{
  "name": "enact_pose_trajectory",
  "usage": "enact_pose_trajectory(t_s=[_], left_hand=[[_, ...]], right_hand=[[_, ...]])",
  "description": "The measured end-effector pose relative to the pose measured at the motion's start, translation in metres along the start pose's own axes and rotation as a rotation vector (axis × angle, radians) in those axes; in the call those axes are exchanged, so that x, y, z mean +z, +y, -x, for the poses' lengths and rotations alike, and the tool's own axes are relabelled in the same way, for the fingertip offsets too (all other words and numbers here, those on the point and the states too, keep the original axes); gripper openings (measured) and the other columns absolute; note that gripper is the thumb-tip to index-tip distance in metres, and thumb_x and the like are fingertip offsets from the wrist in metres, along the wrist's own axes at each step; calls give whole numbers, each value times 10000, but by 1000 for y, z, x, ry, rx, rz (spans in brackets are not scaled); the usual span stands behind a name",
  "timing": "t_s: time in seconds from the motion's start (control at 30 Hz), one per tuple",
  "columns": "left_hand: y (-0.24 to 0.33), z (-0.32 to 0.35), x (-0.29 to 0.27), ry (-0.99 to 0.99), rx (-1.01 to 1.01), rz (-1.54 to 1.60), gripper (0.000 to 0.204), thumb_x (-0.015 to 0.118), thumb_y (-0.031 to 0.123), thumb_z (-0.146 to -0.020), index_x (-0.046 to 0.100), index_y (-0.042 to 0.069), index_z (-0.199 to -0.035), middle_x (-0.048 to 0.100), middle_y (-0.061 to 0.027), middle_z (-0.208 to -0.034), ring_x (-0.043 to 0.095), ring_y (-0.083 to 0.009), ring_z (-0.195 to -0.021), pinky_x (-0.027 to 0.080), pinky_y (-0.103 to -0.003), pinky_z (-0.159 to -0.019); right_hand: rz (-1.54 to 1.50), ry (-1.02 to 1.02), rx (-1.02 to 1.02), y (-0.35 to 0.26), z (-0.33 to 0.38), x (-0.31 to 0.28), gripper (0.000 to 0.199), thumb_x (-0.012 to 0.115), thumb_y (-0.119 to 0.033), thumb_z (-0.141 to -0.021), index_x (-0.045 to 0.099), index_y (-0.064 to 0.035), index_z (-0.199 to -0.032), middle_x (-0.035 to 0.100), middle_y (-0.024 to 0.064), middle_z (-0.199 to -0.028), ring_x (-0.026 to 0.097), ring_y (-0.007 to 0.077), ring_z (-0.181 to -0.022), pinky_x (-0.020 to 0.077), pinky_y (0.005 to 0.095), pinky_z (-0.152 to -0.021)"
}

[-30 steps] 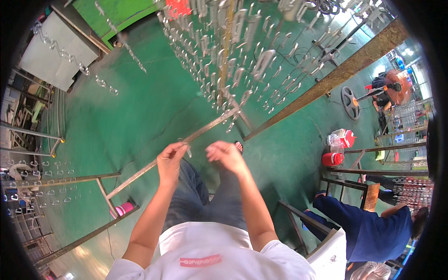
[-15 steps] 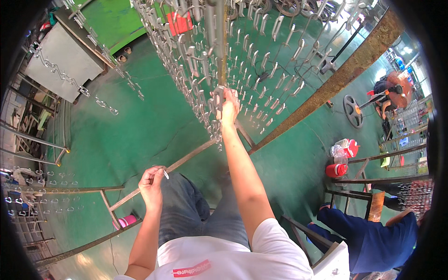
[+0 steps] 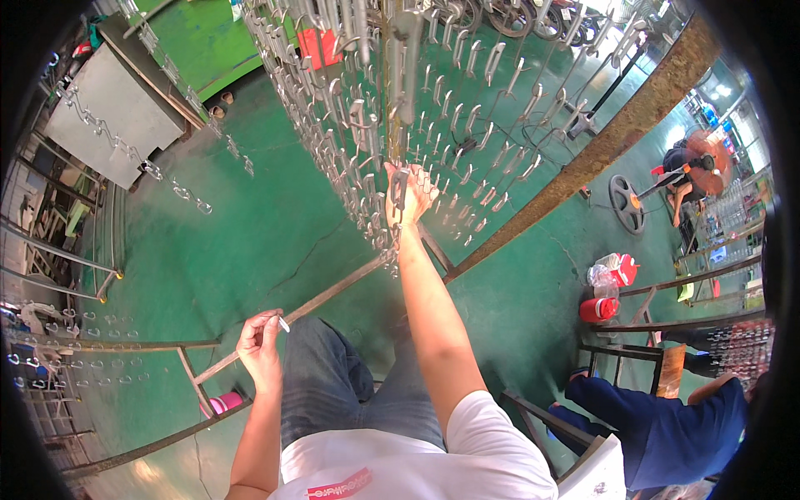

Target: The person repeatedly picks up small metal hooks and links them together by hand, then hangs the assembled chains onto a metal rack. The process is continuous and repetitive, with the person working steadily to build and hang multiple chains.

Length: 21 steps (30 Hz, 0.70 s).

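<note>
Many small silver metal hooks (image 3: pixel 364 125) hang in rows on wires in front of me, narrowing toward the bottom. My right hand (image 3: pixel 414 197) reaches in at the lower part of these rows, thumb apart from its loosely spread fingers. One hanging metal piece crosses in front of that hand and hides part of it. I cannot make out anything held there. Lower left, above my knee, my left hand (image 3: pixel 261 340) is closed in a pinch. A small, shiny, pale metal piece (image 3: pixel 284 325) sticks out between its thumb and fingers.
A rusty metal beam (image 3: pixel 583 154) slants across the right side, and a thinner frame bar (image 3: pixel 325 293) runs below the hooks. At right are a red jug (image 3: pixel 598 310), a fan (image 3: pixel 708 162) and a co-worker in dark blue (image 3: pixel 667 425). A pink cup (image 3: pixel 223 404) stands lower left.
My left hand has moved left and slightly down with the pale metal piece. My right hand has turned, and its fingers have spread wider among the hanging hooks, which have swung a little.
</note>
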<state>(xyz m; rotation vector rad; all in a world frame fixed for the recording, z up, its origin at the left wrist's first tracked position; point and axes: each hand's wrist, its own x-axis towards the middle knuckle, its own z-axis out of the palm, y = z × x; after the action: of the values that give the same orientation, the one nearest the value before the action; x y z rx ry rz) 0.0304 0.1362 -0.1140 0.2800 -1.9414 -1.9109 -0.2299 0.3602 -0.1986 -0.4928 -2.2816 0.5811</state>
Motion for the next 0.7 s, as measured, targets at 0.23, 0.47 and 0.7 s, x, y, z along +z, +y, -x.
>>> enact_pose_trajectory(t_s=[0.23, 0.47, 0.7], left_hand=[[2, 3, -3, -14, -12, -6, 58, 588, 24, -911, 626, 18, -955, 686, -97, -952, 629, -129, -884, 475, -262, -820], [15, -3, -1, -3, -23, -59, 78, 572, 12, -915, 615, -10, -976, 672, -95, -947, 644, -164, -914, 484, -272, -824], [14, -21, -4, -78, 47, 235, 81, 582, -47, -896, 627, -16, -956, 674, -106, -972, 668, -206, -904, 541, -319, -815]], right_hand=[[-393, -95, 88, -7, -3, -14, 234, 638, -436, -838, 734, -224, -863, 676, -15, -902, 587, 232, -964, 351, 462, -921], [-508, -31, -35, 23, 35, -13, 122, 719, -291, -776, 741, -202, -857, 674, -26, -875, 603, 188, -862, 382, 379, -763], [-411, -597, 140, 66, 163, -104, 108, 739, -139, -768, 737, -62, -845, 686, 80, -827, 652, 248, -751, 511, 343, -700]])
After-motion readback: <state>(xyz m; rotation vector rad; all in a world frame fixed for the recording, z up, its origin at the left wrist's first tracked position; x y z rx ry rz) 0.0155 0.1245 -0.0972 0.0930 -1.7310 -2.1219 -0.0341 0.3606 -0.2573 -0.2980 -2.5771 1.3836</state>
